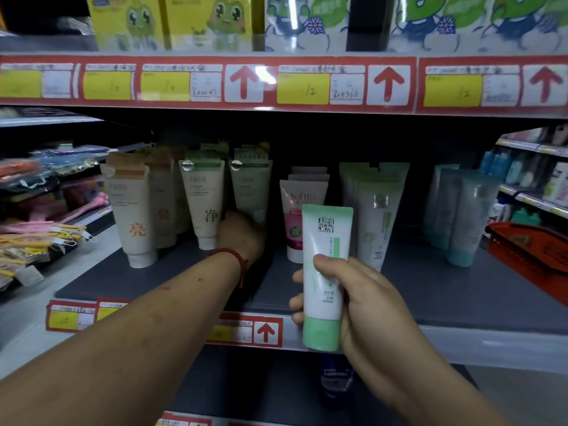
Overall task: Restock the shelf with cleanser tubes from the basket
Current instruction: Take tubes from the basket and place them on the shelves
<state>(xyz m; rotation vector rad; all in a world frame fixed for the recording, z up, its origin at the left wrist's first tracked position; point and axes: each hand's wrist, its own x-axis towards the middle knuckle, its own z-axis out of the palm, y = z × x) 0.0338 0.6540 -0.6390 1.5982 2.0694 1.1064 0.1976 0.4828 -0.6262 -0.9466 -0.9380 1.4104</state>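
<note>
Green-capped tube (325,241) sits cap-down in the right grip (359,299), fingers (297,302) curled round its lower half, short of the shelf (430,290). Beyond it, the left grip (242,233) sits among standing tubes (201,204), its hold hidden and impossible to tell. A nudge there could domino the row.

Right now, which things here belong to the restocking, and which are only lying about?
Job: green-capped tube in right hand; left hand at pale green tube; matching tubes on shelf; red basket.
Lying about: pink Softto tube; frog boxes; packets at left; blue bottle below.
</note>
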